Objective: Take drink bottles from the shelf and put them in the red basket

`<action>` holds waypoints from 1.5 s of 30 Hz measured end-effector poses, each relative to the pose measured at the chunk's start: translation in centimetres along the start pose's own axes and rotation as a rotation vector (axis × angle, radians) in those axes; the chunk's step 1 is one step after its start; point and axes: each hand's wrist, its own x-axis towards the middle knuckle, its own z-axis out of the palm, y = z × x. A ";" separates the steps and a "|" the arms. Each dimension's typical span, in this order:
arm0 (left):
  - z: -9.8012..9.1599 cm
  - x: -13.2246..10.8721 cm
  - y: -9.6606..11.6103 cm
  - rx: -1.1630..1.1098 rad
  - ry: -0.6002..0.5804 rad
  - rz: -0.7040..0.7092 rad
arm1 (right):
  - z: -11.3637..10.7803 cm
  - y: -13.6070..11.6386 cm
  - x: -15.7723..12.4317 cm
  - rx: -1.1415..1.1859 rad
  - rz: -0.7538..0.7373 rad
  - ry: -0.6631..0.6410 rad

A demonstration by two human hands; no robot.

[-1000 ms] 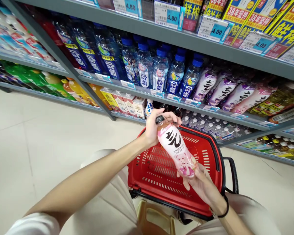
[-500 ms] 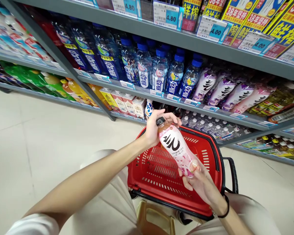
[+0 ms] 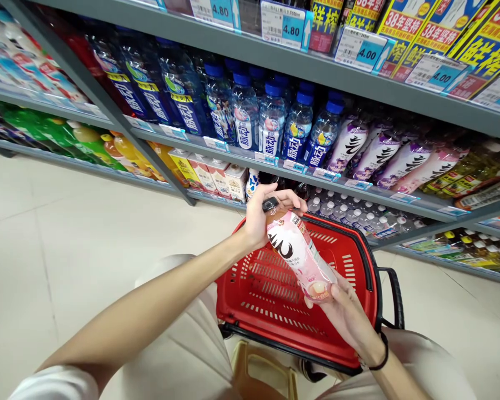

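Note:
A pink-labelled drink bottle (image 3: 296, 251) with a black cap lies tilted between both hands, above a red shopping basket (image 3: 358, 255). My left hand (image 3: 261, 218) grips the bottle's neck and cap end, fingers wrapped round it. My right hand (image 3: 344, 314) cups the bottle's bottom end with curled fingers. A black band sits on my right wrist. The basket rests on my lap, and its inside shows nothing beneath the bottle.
Grey store shelves (image 3: 275, 55) run across the view. Blue-capped drink bottles (image 3: 270, 122), purple and pink bottles (image 3: 383, 153), cartons (image 3: 216, 172) and green and orange bottles (image 3: 87, 141) fill them. Small water bottles (image 3: 350, 214) stand behind the basket. Pale tiled floor (image 3: 66, 239) lies to the left.
The bottle has turned about its long axis between my hands, so the label's picture has rolled out of sight. Hands and basket stay in nearly the same place.

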 end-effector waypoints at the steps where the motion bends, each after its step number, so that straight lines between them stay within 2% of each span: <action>1: 0.0 0.0 0.0 0.000 -0.007 0.005 | 0.0 -0.1 0.0 0.008 0.008 -0.010; 6: -0.1 0.0 -0.1 0.007 -0.011 0.006 | 0.4 -0.4 -0.1 0.007 0.041 -0.082; 14: 0.0 -0.1 -0.2 0.041 -0.030 0.025 | -0.4 0.5 -0.2 -0.076 0.103 -0.019; 19: 0.2 -0.1 -0.3 0.067 -0.035 0.016 | -0.3 0.6 -0.6 -0.057 0.140 -0.107; 22: 0.2 -0.2 -0.3 0.057 -0.052 0.009 | -0.1 0.6 -0.5 0.032 0.155 -0.111; 26: 0.0 0.0 -0.1 0.061 -0.038 0.029 | 0.2 0.5 -0.3 0.141 0.216 -0.049; 34: -0.3 0.2 0.0 0.047 -0.001 0.019 | -1.1 0.5 -0.3 0.030 0.138 0.027; 38: -0.3 0.0 -0.1 0.023 0.000 0.011 | -1.2 0.3 -0.6 0.050 0.146 -0.016; 45: -0.3 0.0 -0.1 0.034 -0.024 0.021 | 0.0 0.5 -0.6 0.016 0.118 -0.104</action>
